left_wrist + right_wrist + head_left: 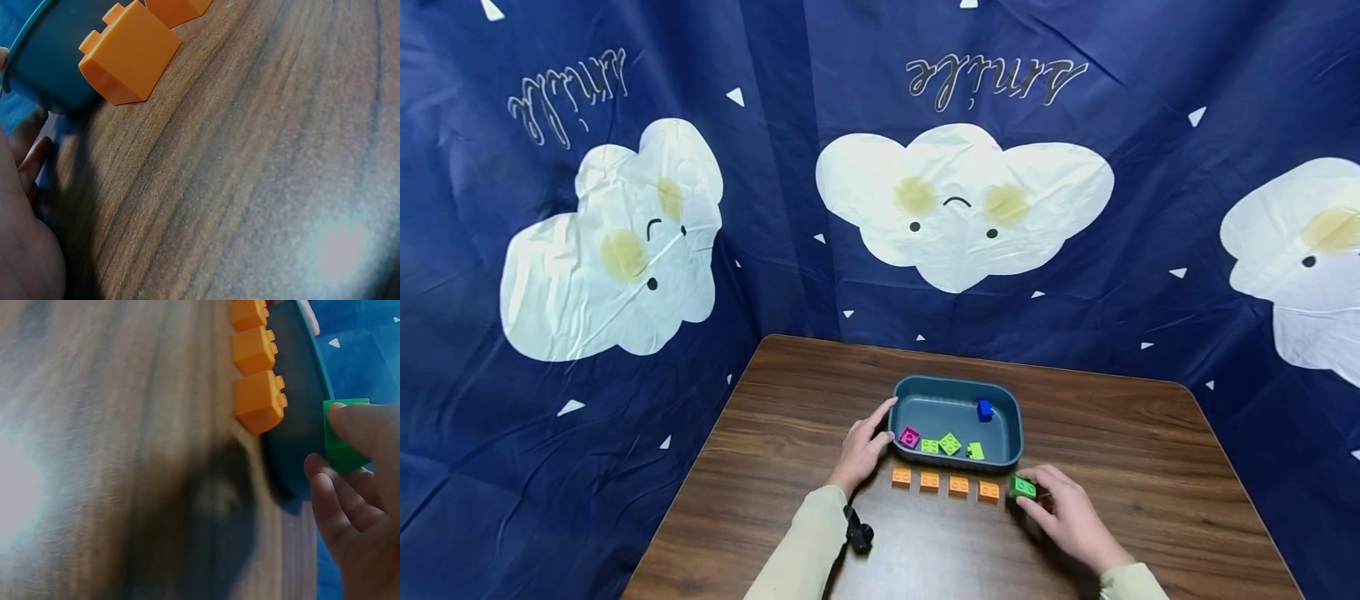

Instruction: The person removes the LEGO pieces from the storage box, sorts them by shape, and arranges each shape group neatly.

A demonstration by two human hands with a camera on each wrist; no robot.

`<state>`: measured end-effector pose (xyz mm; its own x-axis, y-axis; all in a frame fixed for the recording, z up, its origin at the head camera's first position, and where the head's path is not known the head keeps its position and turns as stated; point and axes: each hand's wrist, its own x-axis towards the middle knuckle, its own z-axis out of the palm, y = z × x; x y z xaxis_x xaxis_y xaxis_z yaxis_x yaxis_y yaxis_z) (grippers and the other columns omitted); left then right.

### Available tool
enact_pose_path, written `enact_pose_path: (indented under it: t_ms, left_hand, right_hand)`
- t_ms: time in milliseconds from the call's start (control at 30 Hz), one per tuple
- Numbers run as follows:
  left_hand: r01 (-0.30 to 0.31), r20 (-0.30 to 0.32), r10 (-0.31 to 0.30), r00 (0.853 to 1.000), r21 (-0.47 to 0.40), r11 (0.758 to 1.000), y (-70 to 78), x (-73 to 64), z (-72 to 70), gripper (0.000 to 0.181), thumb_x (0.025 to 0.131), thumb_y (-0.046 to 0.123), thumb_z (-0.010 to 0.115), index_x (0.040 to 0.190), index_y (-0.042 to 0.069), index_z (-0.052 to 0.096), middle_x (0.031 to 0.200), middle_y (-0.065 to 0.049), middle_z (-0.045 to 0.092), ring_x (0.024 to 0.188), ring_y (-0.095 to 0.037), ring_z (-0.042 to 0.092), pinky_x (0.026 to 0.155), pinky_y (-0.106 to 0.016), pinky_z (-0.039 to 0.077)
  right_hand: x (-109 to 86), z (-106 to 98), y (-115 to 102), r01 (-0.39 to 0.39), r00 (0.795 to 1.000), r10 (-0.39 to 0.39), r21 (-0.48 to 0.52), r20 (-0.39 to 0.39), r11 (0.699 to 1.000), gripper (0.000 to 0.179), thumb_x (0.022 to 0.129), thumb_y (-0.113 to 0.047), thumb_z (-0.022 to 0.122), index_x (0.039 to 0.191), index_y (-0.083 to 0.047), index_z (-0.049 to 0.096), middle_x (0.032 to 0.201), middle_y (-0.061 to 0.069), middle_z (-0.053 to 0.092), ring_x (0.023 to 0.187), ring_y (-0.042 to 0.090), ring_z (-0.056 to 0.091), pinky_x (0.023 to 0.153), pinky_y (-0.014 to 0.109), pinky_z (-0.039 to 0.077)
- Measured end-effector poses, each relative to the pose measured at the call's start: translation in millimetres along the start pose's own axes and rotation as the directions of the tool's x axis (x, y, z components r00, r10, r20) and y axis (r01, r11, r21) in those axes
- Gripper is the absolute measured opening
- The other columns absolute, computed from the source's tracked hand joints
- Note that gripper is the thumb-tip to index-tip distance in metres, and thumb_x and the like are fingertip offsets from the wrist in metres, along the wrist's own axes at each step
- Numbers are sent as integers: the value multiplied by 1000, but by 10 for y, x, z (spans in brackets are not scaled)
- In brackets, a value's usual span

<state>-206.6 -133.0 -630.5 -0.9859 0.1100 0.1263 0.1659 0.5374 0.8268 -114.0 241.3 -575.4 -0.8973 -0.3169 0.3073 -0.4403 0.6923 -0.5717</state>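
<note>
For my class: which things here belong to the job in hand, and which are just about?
Likely in the job:
- green block, held by the right hand
- orange blocks, in a row
- tray, touched by the left hand
- pink block, lime blocks, blue block, in the tray

Likely just about:
- table
- cloud-print cloth

One tray [955,379], four orange blocks [958,486], three lime blocks [950,443], and (singles all) one green block [1022,487], magenta block [909,437], blue block [984,410].

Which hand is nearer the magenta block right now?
Left. The left hand is at the left end of the tray, close to the magenta block inside; the right hand grips the green block by the tray's near right corner.
</note>
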Motion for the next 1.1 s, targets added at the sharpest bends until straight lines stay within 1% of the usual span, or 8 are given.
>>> enact_pose_path:
  t_ms: [100, 333, 400, 533, 600, 867, 1000, 1100]
  left_hand:
    - [3, 3, -3, 1000, 8, 1000, -7, 6, 4, 65, 96, 27, 60, 156, 48, 46, 157, 8, 53, 130, -33, 54, 106, -64, 39]
    - [1, 0, -1, 1000, 4, 1000, -19, 11, 8, 65, 96, 26, 60, 156, 48, 46, 157, 7, 53, 129, -32, 54, 106, -65, 39]
    - [2, 0, -2, 1000, 4, 1000, -16, 12, 7, 65, 96, 26, 60, 156, 48, 46, 157, 7, 54, 129, -32, 54, 106, -65, 39]
    - [11, 4, -11, 1000, 4, 1000, -7, 6, 3, 65, 96, 26, 60, 156, 48, 46, 157, 7, 53, 129, -32, 54, 106, -64, 39]
    - [15, 6, -15, 1000, 0, 1000, 0, 0, 1, 65, 97, 26, 60, 156, 48, 46, 157, 7, 53, 128, -31, 54, 106, -64, 39]
    - [22, 5, -22, 1000, 2, 1000, 10, -5, 2, 65, 97, 27, 60, 156, 49, 46, 156, 6, 55, 127, -30, 55, 104, -65, 40]
    - [21, 4, -21, 1000, 5, 1000, 1, -4, 6, 65, 97, 27, 59, 156, 48, 46, 157, 7, 54, 127, -30, 55, 103, -64, 40]
    - [18, 4, -18, 1000, 7, 1000, 2, 0, 8, 65, 96, 27, 60, 156, 48, 46, 156, 7, 55, 125, -29, 55, 103, -63, 41]
  right_hand:
    - [-33, 54, 50, 21, 1000, -21, -20, -16, 1000, 31, 85, -9, 86, 112, -16, 73, 100, -13, 63, 78, -1, 55, 65, 22, 49]
    - [-57, 146, 114, -9, 1000, 9, -11, -4, 1000, 32, 83, -8, 87, 110, -19, 73, 97, -14, 62, 78, -1, 55, 65, 23, 48]
    - [-51, 169, 135, -20, 1000, 21, -24, 5, 1000, 31, 84, -9, 87, 110, -19, 74, 98, -14, 62, 81, -1, 56, 68, 25, 49]
    - [-39, 211, 183, -33, 999, 34, -59, 15, 998, 30, 84, -11, 88, 110, -20, 74, 101, -15, 65, 90, 1, 61, 77, 32, 55]
    - [-37, 226, 205, -23, 1000, 23, -73, 9, 997, 31, 83, -11, 88, 109, -19, 74, 102, -15, 65, 93, 2, 62, 80, 34, 56]
    - [-52, 259, 281, 35, 999, -36, -57, -19, 998, 33, 79, -5, 89, 108, -14, 75, 99, -12, 65, 86, -1, 58, 72, 27, 52]
    - [-63, 278, 317, 31, 999, -32, -36, -18, 999, 34, 78, -4, 89, 107, -14, 75, 99, -11, 65, 85, -1, 58, 71, 25, 52]
    - [-67, 291, 340, 12, 1000, -12, -19, -2, 1000, 33, 79, -4, 89, 107, -15, 75, 99, -12, 64, 85, -1, 58, 71, 25, 52]
